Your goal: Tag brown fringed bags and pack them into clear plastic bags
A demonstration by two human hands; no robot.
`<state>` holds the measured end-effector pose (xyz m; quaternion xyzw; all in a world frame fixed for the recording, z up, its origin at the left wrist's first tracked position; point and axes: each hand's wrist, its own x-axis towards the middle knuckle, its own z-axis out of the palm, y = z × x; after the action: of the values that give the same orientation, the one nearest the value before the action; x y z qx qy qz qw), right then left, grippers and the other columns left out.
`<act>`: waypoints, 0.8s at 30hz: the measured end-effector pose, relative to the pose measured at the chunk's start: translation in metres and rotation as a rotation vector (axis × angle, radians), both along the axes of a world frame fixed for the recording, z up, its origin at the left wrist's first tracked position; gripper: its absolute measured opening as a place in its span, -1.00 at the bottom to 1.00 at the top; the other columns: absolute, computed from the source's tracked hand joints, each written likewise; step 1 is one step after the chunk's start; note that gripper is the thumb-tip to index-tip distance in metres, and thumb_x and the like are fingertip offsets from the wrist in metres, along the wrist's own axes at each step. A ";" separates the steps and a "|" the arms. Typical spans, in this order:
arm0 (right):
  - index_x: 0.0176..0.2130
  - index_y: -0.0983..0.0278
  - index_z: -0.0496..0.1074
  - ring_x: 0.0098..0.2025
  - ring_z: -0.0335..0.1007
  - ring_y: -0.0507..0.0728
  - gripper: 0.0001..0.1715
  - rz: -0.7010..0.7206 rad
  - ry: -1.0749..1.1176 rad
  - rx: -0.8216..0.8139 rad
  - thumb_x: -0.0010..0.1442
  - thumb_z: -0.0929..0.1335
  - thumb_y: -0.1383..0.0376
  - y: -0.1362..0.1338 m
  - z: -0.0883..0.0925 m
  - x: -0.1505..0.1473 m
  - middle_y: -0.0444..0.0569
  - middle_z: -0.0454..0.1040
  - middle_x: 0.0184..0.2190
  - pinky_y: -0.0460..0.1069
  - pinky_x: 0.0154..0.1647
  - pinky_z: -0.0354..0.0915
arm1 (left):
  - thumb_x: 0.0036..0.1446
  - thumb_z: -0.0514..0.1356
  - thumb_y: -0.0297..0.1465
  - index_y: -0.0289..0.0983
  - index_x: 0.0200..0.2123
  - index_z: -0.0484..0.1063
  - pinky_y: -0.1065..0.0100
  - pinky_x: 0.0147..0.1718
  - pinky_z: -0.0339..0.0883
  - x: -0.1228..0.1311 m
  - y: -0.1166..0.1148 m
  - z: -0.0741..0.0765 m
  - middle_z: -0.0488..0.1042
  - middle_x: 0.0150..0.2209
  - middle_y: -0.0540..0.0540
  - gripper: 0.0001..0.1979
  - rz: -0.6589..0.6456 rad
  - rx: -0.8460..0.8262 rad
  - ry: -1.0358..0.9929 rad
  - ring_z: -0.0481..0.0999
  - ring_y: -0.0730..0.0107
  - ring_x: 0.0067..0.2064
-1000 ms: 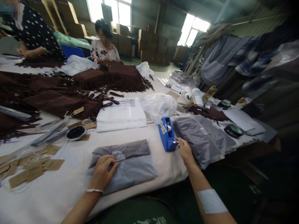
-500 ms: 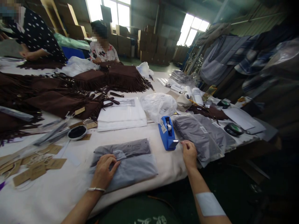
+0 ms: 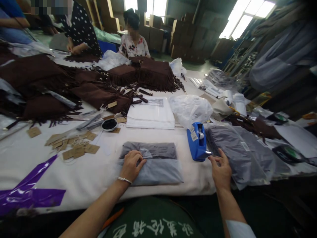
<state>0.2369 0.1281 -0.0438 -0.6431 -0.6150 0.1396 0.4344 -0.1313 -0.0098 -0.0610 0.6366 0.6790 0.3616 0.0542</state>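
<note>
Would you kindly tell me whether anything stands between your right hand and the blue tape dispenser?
Nothing visible does: the right hand sits just beside the cutter end of the blue tape dispenser.

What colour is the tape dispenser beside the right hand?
The tape dispenser is bright blue; it shows clearly in the head view.

Two greys are shown on the flat plastic-wrapped garment package point(image 3: 151, 165): a dark band is laid above a paler fold. Bright blue is carried by the plastic tape dispenser point(image 3: 196, 142), and deep chocolate brown by the fringed suede bags point(image 3: 155, 74). Kraft brown is seen on the rectangular card tags point(image 3: 79, 148), and glossy purple on the plastic strip point(image 3: 29, 195). White dots are scattered over a co-worker's black blouse point(image 3: 81, 29). A white blouse point(image 3: 133, 48) is patterned with a dark and red floral print. White characters are printed on the dark green cloth point(image 3: 153, 221).
</note>
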 end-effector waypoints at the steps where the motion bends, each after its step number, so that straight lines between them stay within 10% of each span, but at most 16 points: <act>1: 0.18 0.26 0.20 -0.09 0.33 0.22 -0.26 -0.012 -0.028 0.002 0.07 0.36 0.08 0.000 -0.002 0.003 -0.07 0.45 -0.38 0.16 0.05 0.13 | 0.13 0.19 -0.37 -0.24 -0.44 0.32 0.15 -0.09 0.16 0.000 -0.001 0.000 0.41 -0.26 -0.07 -0.87 0.009 -0.003 -0.008 0.35 0.21 -0.11; 6: 0.23 0.19 0.09 -0.14 0.36 0.20 -0.24 0.068 0.019 -0.092 0.11 0.35 0.10 -0.016 0.004 -0.011 -0.10 0.46 -0.34 0.20 0.06 0.13 | 0.11 0.21 -0.39 -0.23 -0.42 0.32 0.16 -0.10 0.17 -0.001 -0.002 -0.003 0.41 -0.25 -0.08 -0.89 0.010 -0.015 -0.060 0.34 0.20 -0.10; 12: 0.27 0.12 -0.04 -0.21 0.34 0.10 -0.28 1.077 -0.119 -0.265 0.20 0.30 0.26 -0.022 0.042 -0.129 -0.14 0.42 -0.33 0.11 0.07 0.15 | 0.11 0.22 -0.39 -0.24 -0.42 0.34 0.17 -0.11 0.18 -0.004 0.000 -0.004 0.41 -0.26 -0.07 -0.89 0.006 -0.016 -0.095 0.34 0.21 -0.12; 15: 0.26 0.09 0.01 -0.17 0.29 0.14 -0.21 1.296 -0.459 -0.217 0.13 0.35 0.36 -0.014 0.049 -0.181 -0.13 0.44 -0.34 0.11 0.07 0.12 | 0.11 0.21 -0.39 -0.23 -0.42 0.35 0.16 -0.09 0.16 -0.003 -0.001 -0.002 0.42 -0.25 -0.07 -0.91 0.010 -0.033 -0.073 0.35 0.21 -0.11; 24: 0.28 0.18 -0.03 -0.16 0.31 0.28 -0.10 0.930 -0.823 -0.111 0.08 0.41 0.22 0.001 0.041 -0.193 0.03 0.47 -0.34 0.13 -0.08 0.19 | 0.13 0.17 -0.38 -0.24 -0.43 0.34 0.14 -0.08 0.16 -0.001 -0.003 0.002 0.42 -0.26 -0.08 -0.89 0.040 -0.048 -0.041 0.34 0.20 -0.11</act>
<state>0.0438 0.1295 -0.0024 -0.3305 -0.9396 0.0869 0.0216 -0.1322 -0.0130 -0.0595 0.6139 0.6987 0.3592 0.0763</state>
